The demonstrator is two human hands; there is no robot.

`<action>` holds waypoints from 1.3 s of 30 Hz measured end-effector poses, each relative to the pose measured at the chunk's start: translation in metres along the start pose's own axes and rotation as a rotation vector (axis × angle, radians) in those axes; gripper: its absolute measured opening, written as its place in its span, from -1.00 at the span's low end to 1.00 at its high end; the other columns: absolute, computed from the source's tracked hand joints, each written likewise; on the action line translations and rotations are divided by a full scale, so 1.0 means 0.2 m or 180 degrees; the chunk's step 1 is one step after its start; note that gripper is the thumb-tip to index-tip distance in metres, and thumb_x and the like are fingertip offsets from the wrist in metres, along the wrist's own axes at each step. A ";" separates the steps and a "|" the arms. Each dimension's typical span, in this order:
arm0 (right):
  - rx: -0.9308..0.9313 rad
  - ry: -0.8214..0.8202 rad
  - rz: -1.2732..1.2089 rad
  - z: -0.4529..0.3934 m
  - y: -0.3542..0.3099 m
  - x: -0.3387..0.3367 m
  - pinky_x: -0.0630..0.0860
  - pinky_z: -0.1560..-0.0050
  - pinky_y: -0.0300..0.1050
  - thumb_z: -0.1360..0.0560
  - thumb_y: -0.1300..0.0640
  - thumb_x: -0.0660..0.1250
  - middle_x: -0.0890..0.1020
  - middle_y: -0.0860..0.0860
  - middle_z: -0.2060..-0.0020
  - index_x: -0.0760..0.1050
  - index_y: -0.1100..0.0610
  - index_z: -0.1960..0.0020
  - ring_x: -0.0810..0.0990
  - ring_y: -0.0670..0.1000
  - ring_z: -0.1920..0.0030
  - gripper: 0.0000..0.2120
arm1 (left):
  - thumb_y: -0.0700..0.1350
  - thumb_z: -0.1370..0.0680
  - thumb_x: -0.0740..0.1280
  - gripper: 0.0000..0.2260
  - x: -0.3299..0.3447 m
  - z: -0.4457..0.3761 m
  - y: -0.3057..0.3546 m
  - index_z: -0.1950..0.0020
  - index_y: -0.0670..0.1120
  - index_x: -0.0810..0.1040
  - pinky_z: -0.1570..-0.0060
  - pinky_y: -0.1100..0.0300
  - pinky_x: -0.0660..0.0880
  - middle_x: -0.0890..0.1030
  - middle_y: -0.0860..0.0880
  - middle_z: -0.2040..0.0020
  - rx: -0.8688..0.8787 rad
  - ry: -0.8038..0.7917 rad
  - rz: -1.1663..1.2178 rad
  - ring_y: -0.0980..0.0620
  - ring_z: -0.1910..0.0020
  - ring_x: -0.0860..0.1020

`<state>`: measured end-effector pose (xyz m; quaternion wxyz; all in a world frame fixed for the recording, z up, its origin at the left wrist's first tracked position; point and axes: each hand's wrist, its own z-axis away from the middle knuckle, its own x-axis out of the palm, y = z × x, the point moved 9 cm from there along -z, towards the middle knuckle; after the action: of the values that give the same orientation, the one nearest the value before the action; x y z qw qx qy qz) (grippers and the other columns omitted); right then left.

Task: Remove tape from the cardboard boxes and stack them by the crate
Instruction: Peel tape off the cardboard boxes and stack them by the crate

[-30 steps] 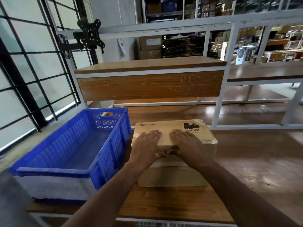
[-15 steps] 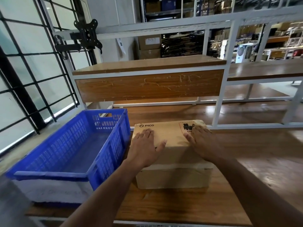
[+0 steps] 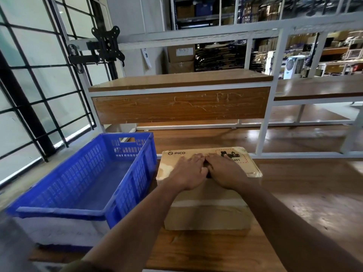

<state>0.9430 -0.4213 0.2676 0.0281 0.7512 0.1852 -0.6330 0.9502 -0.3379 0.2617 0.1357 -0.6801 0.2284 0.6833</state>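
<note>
Wooden workbench (image 3: 294, 193), gridded window (image 3: 29, 85), warehouse shelving (image 3: 206, 14) behind.

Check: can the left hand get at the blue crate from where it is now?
Probably yes. The left hand lies flat on top of the cardboard box, and the blue crate stands right beside that box on the hand's own side, its top open, with nothing between them.

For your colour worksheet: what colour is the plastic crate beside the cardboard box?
Blue. The crate shows best in the head view, left of the box.
</note>
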 end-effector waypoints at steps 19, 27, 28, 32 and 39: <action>0.0967 0.0070 -0.0126 -0.01 0.37 -0.09 0.47 -0.23 -0.01 -0.60 -0.21 0.15 0.53 0.06 -0.31 0.43 0.12 -0.38 0.51 0.04 -0.24 -0.49 | 0.10 -0.69 0.03 -0.46 -0.04 0.00 -0.36 -0.64 -0.08 0.09 -0.58 -0.06 0.02 0.08 -0.03 -0.65 -0.0563 0.0017 0.0336 -0.04 -0.61 0.07; 0.1736 0.0593 -0.0326 0.16 0.44 -0.10 0.28 -0.43 0.28 -0.53 -0.33 0.18 0.21 0.23 -0.52 0.13 0.14 -0.55 0.21 0.26 -0.50 -0.22 | 0.37 -0.53 0.26 -0.12 -0.07 0.21 -0.48 -0.64 -0.11 0.03 -0.51 -0.14 0.16 0.07 -0.12 -0.65 -0.1745 0.0944 0.1037 -0.15 -0.61 0.09; 0.1849 0.0673 -0.0498 0.18 0.45 -0.10 0.42 -0.32 0.25 -0.53 -0.33 0.20 0.29 0.23 -0.47 0.13 0.15 -0.55 0.34 0.26 -0.43 -0.21 | 0.39 -0.51 0.27 -0.07 -0.07 0.24 -0.48 -0.65 -0.12 -0.01 -0.45 -0.13 0.26 0.10 -0.13 -0.64 -0.1831 0.0908 0.1155 -0.17 -0.59 0.16; 0.1719 0.1212 -0.0809 0.29 0.41 -0.16 0.59 -0.06 0.15 -0.51 -0.24 0.32 0.54 0.15 -0.25 0.21 0.10 -0.50 0.56 0.17 -0.20 -0.30 | 0.36 -0.49 0.34 -0.09 -0.08 0.35 -0.44 -0.63 -0.09 0.05 -0.26 -0.05 0.44 0.36 -0.08 -0.52 -0.1718 0.1214 0.1485 -0.11 -0.43 0.41; 0.1398 0.1741 -0.1317 0.46 0.36 -0.24 0.52 -0.12 0.10 -0.48 0.03 0.47 0.31 0.19 -0.34 -0.12 -0.05 -0.61 0.43 0.16 -0.27 -0.06 | 0.07 -0.49 0.50 -0.04 -0.15 0.48 -0.35 -0.65 -0.03 -0.09 -0.33 -0.09 0.40 0.33 -0.08 -0.48 -0.1348 0.1897 0.1551 -0.08 -0.41 0.40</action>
<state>0.8729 -0.5249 0.2819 -0.3113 0.8268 0.1934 -0.4266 0.9019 -0.2266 0.2793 -0.2437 -0.7865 0.2662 0.5011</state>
